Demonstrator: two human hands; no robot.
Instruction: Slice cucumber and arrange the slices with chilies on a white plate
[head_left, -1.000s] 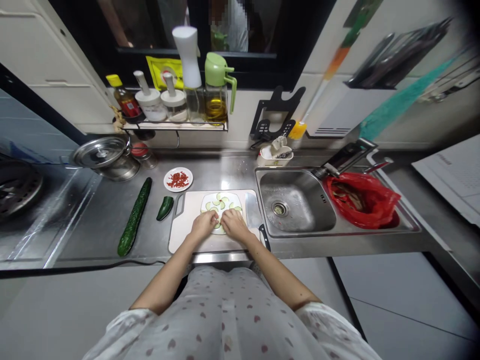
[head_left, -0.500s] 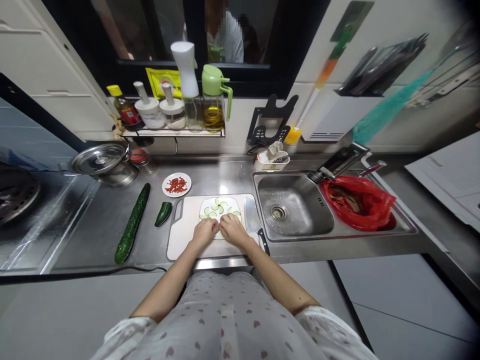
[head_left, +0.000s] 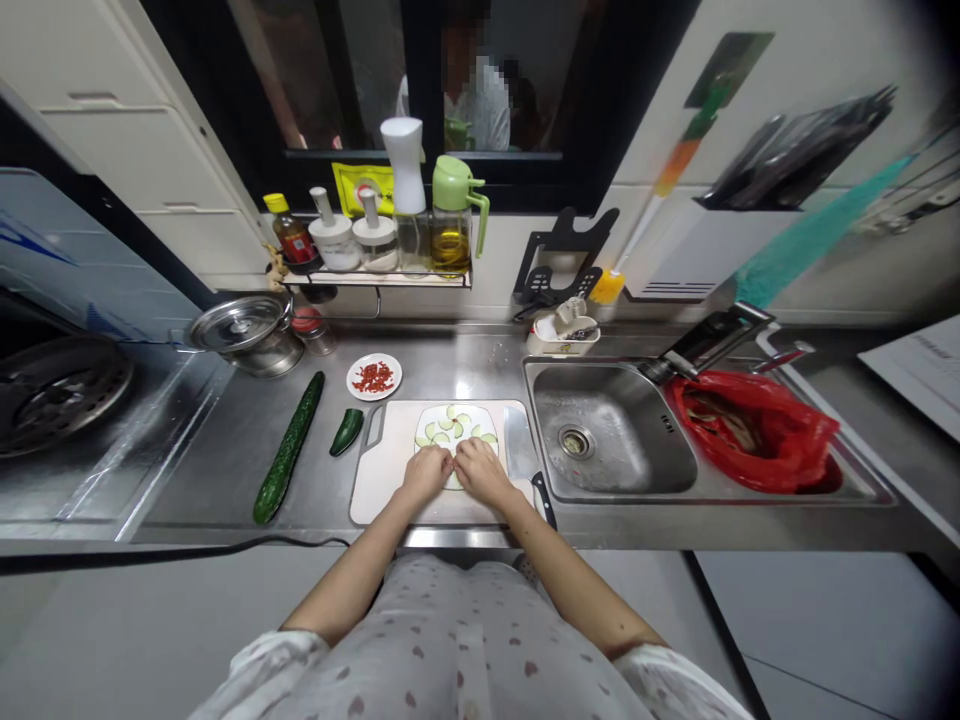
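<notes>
A white plate (head_left: 480, 422) with several pale green cucumber slices (head_left: 453, 425) sits on a white cutting board (head_left: 384, 478). My left hand (head_left: 425, 474) and my right hand (head_left: 478, 470) rest side by side at the plate's near edge, fingers curled down onto the slices. What the fingertips pinch is hidden. A cleaver (head_left: 521, 448) lies flat on the board's right side, just right of my right hand.
A whole cucumber (head_left: 289, 448) and a cucumber end piece (head_left: 346, 431) lie left of the board. A small dish of chopped red chilli (head_left: 374, 377) sits behind. The sink (head_left: 615, 440) is at right, with a red bag (head_left: 757, 430) beyond it. A lidded pot (head_left: 240, 330) stands far left.
Both hands stay together at the plate's near edge. Only the view has shifted, so the whole scene sits a little lower and further right in the picture.
</notes>
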